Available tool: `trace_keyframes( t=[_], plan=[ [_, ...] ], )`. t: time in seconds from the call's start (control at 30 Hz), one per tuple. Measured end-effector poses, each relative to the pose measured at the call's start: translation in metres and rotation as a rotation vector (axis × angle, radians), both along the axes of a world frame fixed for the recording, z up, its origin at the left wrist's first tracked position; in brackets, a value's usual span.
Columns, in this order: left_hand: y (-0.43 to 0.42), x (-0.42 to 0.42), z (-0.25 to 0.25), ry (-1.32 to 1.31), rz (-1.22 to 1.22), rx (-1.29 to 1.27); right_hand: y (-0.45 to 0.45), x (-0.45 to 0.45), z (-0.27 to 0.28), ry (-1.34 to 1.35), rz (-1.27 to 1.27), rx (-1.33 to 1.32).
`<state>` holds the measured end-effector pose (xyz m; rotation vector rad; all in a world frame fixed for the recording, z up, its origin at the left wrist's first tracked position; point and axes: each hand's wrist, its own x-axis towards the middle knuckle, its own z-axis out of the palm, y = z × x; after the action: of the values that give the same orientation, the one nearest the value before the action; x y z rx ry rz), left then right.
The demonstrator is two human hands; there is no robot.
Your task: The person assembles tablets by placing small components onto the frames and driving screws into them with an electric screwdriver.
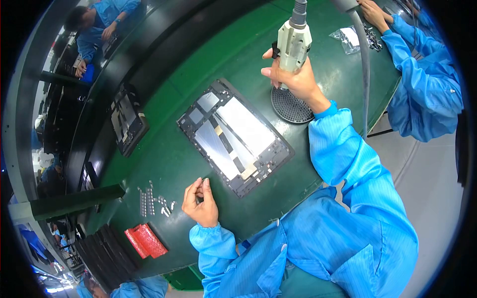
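An opened tablet (236, 136) lies tilted on the green bench, its silvery battery panels, ribbon cables and small boards showing. My right hand (300, 82) is wrapped around an upright electric screwdriver (294, 44), whose lower end is over a round black gridded dish (292, 105). The screwdriver's tip is hidden from me. Just off the tablet's lower left corner is my left hand (201, 201), fingers curled and thumb close to the index finger. Whatever they may pinch is too small to make out.
Small metal parts (161, 202) and a red packet (145, 240) lie left of my left hand. Black slabs (107, 256) stand beside the packet. Another device (126, 119) leans at the far side. A grey hose (363, 69) hangs right. Co-workers sit nearby, one beside a plastic bag (348, 39).
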<state>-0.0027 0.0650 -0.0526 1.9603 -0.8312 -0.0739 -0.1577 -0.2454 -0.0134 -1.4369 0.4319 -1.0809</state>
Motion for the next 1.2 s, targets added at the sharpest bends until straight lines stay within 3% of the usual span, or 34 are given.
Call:
trace_keyframes(
  t=[0.2,0.3,0.4,0.53,0.63,1.13,1.2],
  plan=[
    [0.007,0.004,0.0,0.396,-0.021,-0.212,0.007,0.0,0.005,0.04,-0.139,-0.065],
    [0.008,-0.001,0.013,0.618,-0.029,-0.171,0.005,-0.004,0.002,-0.065,-0.084,-0.123],
    [0.004,-0.01,0.016,0.654,-0.11,-0.134,0.007,-0.003,0.0,-0.076,-0.062,-0.114],
    [-0.009,-0.017,0.013,0.629,-0.143,-0.081,0.01,-0.004,0.002,-0.054,-0.037,-0.132],
    [-0.014,-0.017,0.003,0.486,-0.173,-0.179,0.011,-0.005,0.004,-0.036,-0.045,-0.152],
    [-0.02,-0.017,-0.005,0.428,-0.088,-0.11,0.014,-0.007,0.005,-0.047,-0.064,-0.123],
    [-0.018,-0.019,-0.003,0.154,-0.15,-0.039,0.015,-0.007,0.005,-0.059,-0.068,-0.096]
  ],
)
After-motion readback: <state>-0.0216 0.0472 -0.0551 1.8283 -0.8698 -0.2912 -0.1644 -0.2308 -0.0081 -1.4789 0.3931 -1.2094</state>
